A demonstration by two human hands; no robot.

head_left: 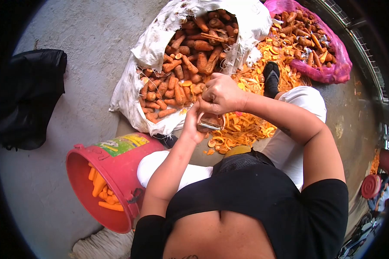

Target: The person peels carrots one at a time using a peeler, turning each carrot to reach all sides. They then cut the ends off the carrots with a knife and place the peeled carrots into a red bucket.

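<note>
My two hands meet in front of my body, above a heap of peelings. A vegetable peeler (211,125) with a shiny metal blade shows just below my right hand (222,96), beside my left palm. My right hand is closed, and the peeler's handle seems to run up into it, mostly hidden. Raised fingers of my left hand (193,123) touch the right one and are closed together; what they hold is hidden. Beyond both hands, unpeeled carrots (201,60) fill an open white sack (127,93). Orange peelings (242,129) lie beneath and around my foot.
To the left, a red bucket (129,166) lies tilted, with peeled carrots (100,185) inside. A pink sack (339,71) of carrots and scraps stands at the far right. Black plastic (34,95) lies on the grey floor (90,56) at left. A red lid (371,186) is at right.
</note>
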